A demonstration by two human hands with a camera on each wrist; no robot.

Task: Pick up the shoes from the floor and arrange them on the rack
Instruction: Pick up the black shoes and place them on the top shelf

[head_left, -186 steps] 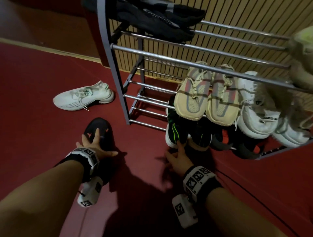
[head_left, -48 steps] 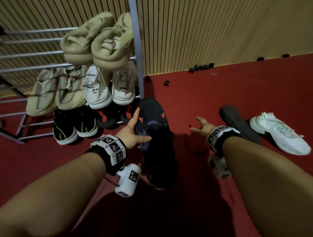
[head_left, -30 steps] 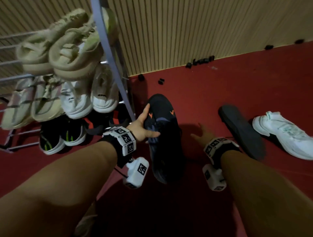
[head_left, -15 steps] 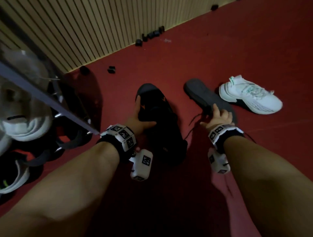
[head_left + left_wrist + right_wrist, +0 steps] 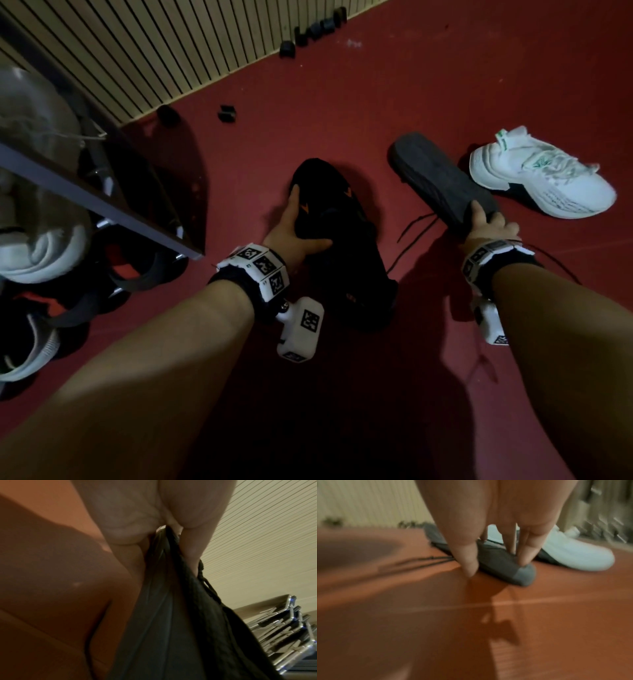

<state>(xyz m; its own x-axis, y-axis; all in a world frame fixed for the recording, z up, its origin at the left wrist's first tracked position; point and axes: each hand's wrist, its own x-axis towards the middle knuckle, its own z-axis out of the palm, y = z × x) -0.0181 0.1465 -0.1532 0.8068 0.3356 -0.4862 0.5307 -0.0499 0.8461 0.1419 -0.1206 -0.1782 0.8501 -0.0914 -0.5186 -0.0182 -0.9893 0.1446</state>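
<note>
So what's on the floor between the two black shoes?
Head view: only loose black laces on bare red floor between the shoe in the left hand and the upside-down one.

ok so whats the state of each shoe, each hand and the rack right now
black shoe with orange marks: upright, gripped by the left hand
left hand: curled round that shoe's side
dark shoe: sole up on the floor, laces trailing
right hand: fingers curled over the dark shoe's near end
white shoe: upright on the floor, untouched
rack: shoes on its shelves
</note>
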